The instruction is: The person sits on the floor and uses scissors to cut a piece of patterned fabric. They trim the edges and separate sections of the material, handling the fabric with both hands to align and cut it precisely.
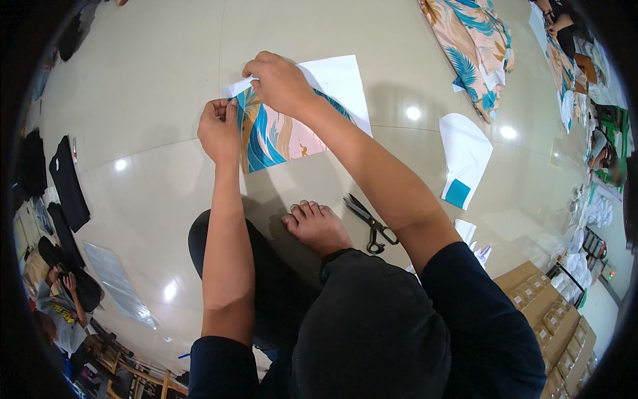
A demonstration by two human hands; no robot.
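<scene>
A printed fabric piece (302, 136) in pink, teal and tan lies on the tiled floor, with a white sheet (342, 80) beneath it sticking out at the upper right. My left hand (219, 130) pinches the fabric at its upper left corner. At the top edge, my right hand (282, 86) has its fingers closed on a narrow white strip (238, 87) along the fabric; whether the strip is a folded edge or a separate piece I cannot tell. Black-handled scissors (372, 223) rest on the floor beside my bare foot (319, 226).
More printed fabric (475, 40) is spread at the upper right. Below it lies a white cut piece (465, 156) with a teal patch. Black folded cloth (66, 183) and a clear plastic sheet (119, 282) are on the left. Cardboard boxes (525, 279) stand lower right; another person (63, 306) sits lower left.
</scene>
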